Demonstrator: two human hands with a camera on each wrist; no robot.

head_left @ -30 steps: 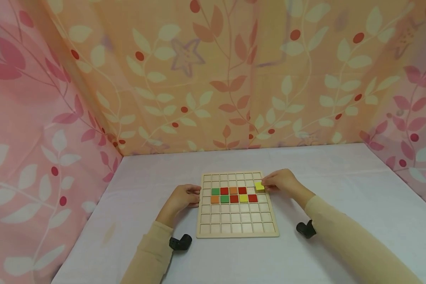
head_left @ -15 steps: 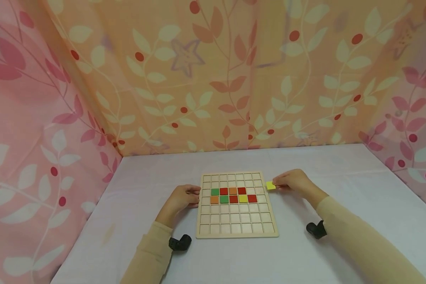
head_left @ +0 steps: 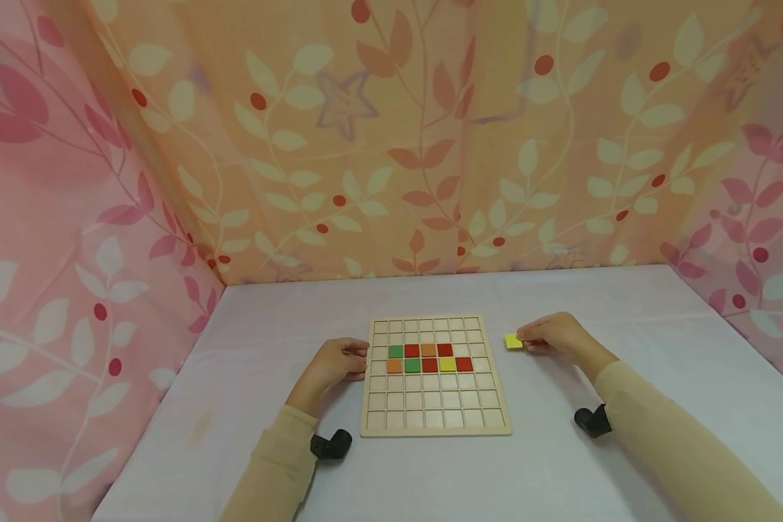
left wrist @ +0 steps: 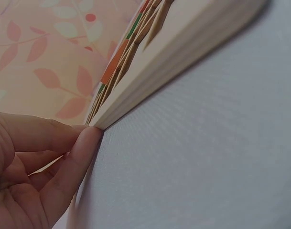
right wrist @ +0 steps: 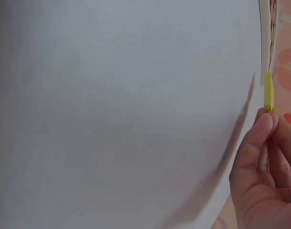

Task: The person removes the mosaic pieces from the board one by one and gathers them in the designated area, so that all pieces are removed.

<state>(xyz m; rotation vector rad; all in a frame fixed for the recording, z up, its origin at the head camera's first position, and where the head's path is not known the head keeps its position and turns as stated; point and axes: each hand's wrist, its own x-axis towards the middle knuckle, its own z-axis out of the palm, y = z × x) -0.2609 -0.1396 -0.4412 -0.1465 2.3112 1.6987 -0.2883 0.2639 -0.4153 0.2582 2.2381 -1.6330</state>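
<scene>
A square wooden grid board [head_left: 436,419] lies on the table, with two rows of coloured tiles in its cells. Green, red and orange tiles make up the far row; the near row also has a yellow one [head_left: 447,365]. My left hand [head_left: 331,365] pinches the board's left edge between thumb and fingers, as the left wrist view shows at the board's pale side [left wrist: 193,52]. Right of the board, my right hand [head_left: 556,335] holds a loose yellow square tile [head_left: 513,341] by its edge. In the right wrist view that tile [right wrist: 268,93] stands out past thumb and fingertips, apart from the board.
A white cloth covers the table [head_left: 287,312]. Behind it hangs an orange leaf-patterned curtain [head_left: 378,167], with pink cloth at left [head_left: 72,217] and right. Each sleeved wrist carries a small black camera; one [head_left: 331,444] is near the board's left edge.
My right hand has moved right with the yellow tile, from over the board's right edge to beyond it. The left hand and the board have stayed in place.
</scene>
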